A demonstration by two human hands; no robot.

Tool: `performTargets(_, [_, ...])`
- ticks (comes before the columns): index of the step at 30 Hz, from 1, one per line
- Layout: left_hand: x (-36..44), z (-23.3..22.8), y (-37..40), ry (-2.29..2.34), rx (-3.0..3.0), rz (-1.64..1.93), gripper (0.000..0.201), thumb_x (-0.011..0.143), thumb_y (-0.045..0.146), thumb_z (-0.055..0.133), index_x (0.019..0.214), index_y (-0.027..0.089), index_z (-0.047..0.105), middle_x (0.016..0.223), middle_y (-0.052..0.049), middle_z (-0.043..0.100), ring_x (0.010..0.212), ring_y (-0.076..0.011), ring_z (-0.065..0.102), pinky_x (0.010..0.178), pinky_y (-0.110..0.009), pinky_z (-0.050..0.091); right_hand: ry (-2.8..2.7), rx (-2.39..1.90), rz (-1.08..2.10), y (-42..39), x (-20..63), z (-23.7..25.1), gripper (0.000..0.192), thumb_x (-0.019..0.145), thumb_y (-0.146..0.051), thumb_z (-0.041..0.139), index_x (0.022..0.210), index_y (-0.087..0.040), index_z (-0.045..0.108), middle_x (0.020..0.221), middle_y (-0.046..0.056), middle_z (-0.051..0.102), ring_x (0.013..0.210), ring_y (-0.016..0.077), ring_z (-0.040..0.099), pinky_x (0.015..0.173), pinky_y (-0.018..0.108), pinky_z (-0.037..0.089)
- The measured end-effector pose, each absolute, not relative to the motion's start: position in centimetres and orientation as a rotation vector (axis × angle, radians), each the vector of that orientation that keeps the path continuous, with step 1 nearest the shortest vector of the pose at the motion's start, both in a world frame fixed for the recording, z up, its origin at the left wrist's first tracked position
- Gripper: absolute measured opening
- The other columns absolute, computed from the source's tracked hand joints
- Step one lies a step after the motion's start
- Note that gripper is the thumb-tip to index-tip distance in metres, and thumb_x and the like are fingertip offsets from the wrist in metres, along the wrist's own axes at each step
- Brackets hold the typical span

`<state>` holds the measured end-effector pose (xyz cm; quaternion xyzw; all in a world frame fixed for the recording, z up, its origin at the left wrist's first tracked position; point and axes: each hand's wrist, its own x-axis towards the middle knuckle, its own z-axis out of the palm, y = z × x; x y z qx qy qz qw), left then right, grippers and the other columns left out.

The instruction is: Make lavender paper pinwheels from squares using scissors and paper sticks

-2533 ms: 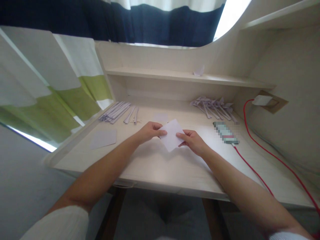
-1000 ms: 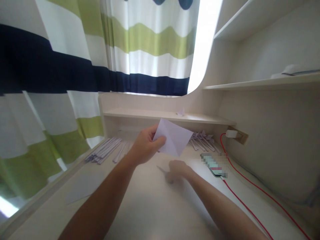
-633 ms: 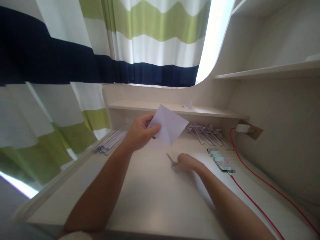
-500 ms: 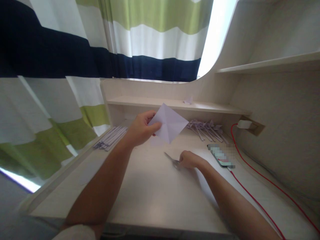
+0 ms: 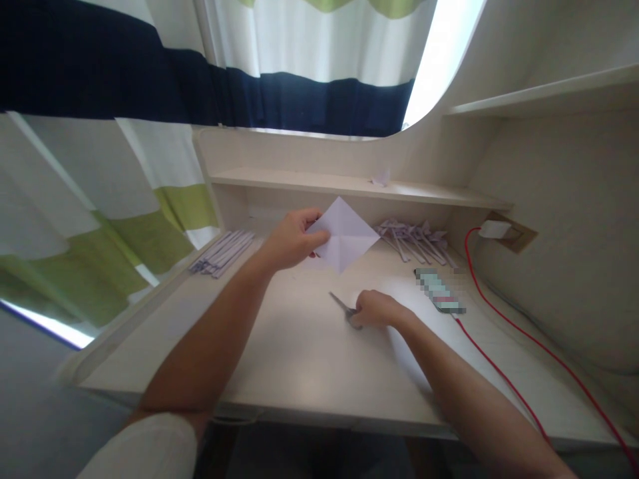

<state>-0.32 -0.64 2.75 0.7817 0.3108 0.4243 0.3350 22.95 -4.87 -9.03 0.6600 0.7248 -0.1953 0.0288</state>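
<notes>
My left hand (image 5: pixel 292 237) pinches a pale lilac square of paper (image 5: pixel 346 235) by its left corner and holds it up above the desk, a crease showing across it. My right hand (image 5: pixel 375 309) rests on the desk (image 5: pixel 299 352), closed over the handles of a small pair of scissors (image 5: pixel 342 308) whose blades point up and left. The paper hangs just above and behind the scissors.
Several folded paper strips (image 5: pixel 222 244) lie at the desk's left edge, and a pile of folded paper pieces (image 5: pixel 413 237) at the back right. A phone (image 5: pixel 439 291) lies on a red cable (image 5: pixel 504 379) running to a wall charger (image 5: pixel 496 229). A small paper scrap (image 5: pixel 381 177) sits on the shelf.
Both hands held the paper on the desk before. My left hand then lifted it alone, while my right hand went down and closed on the scissors. The view has tilted back down.
</notes>
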Motion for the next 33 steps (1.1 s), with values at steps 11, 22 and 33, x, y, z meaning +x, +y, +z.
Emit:
performTargets(11, [-0.6, -9.7, -0.9, 0.941, 1.520, 0.978, 0.028, 0.072, 0.032, 0.069, 0.093, 0.014, 0.064, 0.080, -0.003, 0.068, 0.066, -0.0145, 0.065, 0.051, -0.022, 0.056, 2.464, 2.021, -1.380, -6.6, 24.1, -10.5, 0.024, 0.077, -0.035, 0.049, 0.073, -0.017, 0.064, 0.058, -0.002, 0.053, 0.053, 0.0109, 0.044, 0.053, 0.024, 0.033])
performTargets(22, [0.4, -11.7, -2.2, 0.696, 1.314, 0.718, 0.038, 0.078, 0.039, 0.072, 0.106, 0.016, 0.060, 0.109, -0.011, 0.068, 0.086, -0.0222, 0.070, 0.062, -0.034, 0.062, 2.495, 1.994, -1.934, -5.8, 21.6, -11.7, 0.030, 0.074, -0.040, 0.064, 0.056, -0.017, 0.055, 0.052, -0.003, 0.051, 0.050, 0.0095, 0.040, 0.053, 0.025, 0.029])
performTargets(33, [0.9, -10.9, -3.0, 0.803, 1.398, 0.801, 0.033, 0.072, 0.036, 0.076, 0.090, 0.013, 0.062, 0.082, -0.002, 0.062, 0.074, -0.0158, 0.064, 0.057, -0.029, 0.063, 2.417, 2.036, -2.067, -5.9, 22.4, -13.4, 0.016, 0.067, -0.030, 0.068, 0.071, -0.014, 0.070, 0.057, -0.002, 0.057, 0.052, 0.0095, 0.043, 0.052, 0.024, 0.029])
